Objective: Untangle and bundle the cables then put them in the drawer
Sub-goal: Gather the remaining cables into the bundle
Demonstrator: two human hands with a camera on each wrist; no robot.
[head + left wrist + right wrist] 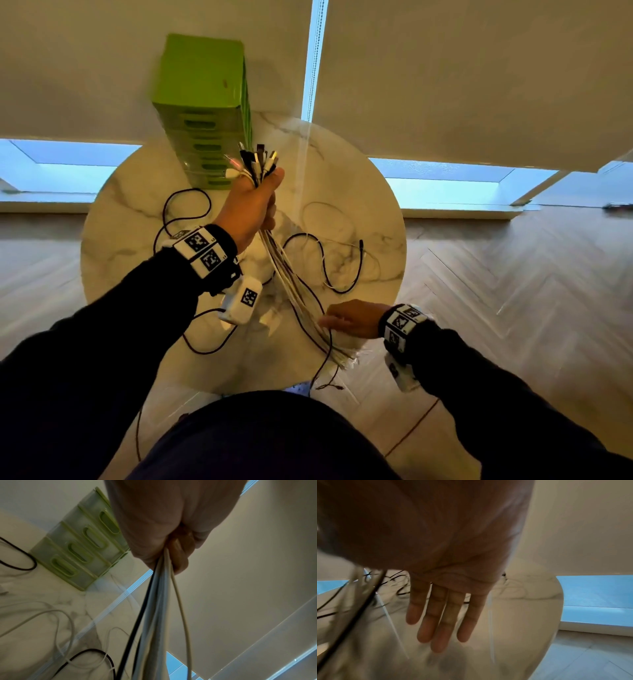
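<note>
My left hand (255,202) is raised over the round marble table (137,219) and grips a bunch of white and black cables (294,291) just below their plugs (257,159). The bunch hangs down from the fist (163,545) as cables (154,615) toward the table's near edge. My right hand (349,318) is flat with straight fingers (440,622), beside the lower part of the bunch; it holds nothing. Whether it touches the cables I cannot tell. The green drawer tower (205,113) stands at the table's far side, its drawers (77,555) closed.
Loose black and white cables (329,260) lie in loops on the tabletop, and one black loop (185,212) lies next to the tower. Some cable ends (329,383) hang over the near edge. Wooden floor (513,291) surrounds the table; window blinds are behind.
</note>
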